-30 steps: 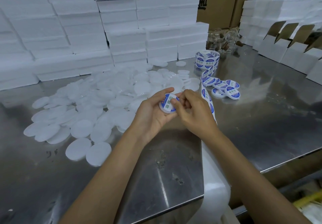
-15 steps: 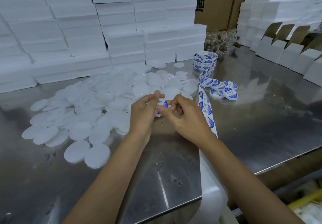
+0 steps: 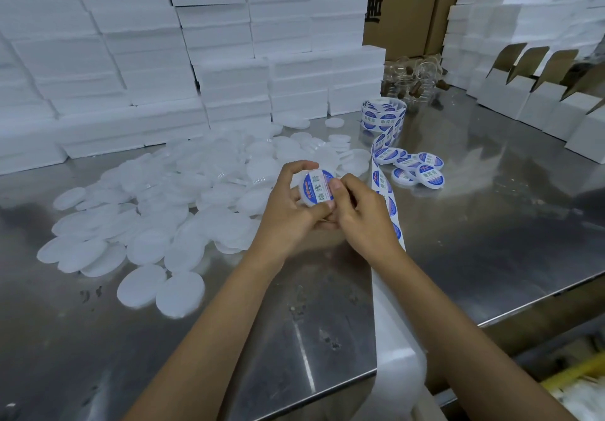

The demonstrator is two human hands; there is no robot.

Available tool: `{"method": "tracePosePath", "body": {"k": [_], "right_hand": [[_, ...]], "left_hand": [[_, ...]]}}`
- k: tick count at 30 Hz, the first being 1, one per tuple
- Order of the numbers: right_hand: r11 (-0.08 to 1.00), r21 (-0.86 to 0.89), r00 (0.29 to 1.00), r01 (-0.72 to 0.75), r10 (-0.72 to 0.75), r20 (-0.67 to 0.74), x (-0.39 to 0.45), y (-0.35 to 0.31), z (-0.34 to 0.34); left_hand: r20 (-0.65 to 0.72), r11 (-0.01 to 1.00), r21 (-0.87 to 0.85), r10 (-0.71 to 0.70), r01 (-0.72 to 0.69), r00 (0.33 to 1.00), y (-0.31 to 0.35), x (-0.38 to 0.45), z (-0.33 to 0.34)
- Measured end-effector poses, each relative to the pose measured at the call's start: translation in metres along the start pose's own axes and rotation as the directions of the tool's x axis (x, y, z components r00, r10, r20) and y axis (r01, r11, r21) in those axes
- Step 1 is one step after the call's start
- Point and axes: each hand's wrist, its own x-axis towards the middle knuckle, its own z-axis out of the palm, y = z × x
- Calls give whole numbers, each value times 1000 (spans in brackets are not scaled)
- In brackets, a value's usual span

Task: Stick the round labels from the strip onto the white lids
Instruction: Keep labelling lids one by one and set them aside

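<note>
My left hand (image 3: 289,204) grips a white lid (image 3: 316,188) by its rim, tilted toward me, with a blue and white round label on its face. The thumb of my right hand (image 3: 355,216) presses on the label's right edge. A strip of labels (image 3: 383,188) runs from a roll (image 3: 383,116) at the back, past my right hand and over the table's front edge. Several labelled lids (image 3: 422,171) lie to the right of the strip. A large heap of bare white lids (image 3: 170,211) spreads over the table to my left.
The steel table (image 3: 491,240) carries stacked white foam blocks (image 3: 229,70) along the back and open white cartons (image 3: 550,106) at the right. Clear jars (image 3: 412,83) stand behind the roll, with brown cardboard boxes (image 3: 402,1) beyond.
The lid turned from nearly hidden between my fingers to facing me, the whole label now showing. My right thumb has come onto the label's edge.
</note>
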Motion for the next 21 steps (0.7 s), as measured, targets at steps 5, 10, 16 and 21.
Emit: {"method": "tracePosePath", "body": {"k": [5,10,16,21], "right_hand": [[995,96,999,-29,27,17,-1,-3,-2],[995,100,985,-20,2,173,-5,-11,-2],[976,10,976,-216,216,7,23,8,-31],[797,-290,844,-530,465,-267,72,62,-97]], "left_hand": [[-129,1000,21,13,-11,992,3,0,-2],[-236,999,4,45,-45,971,2,2,-9],[-120,994,-70,-89,81,989,-1,5,-6],[-181,990,84,-99,116,978,-9,7,-7]]}}
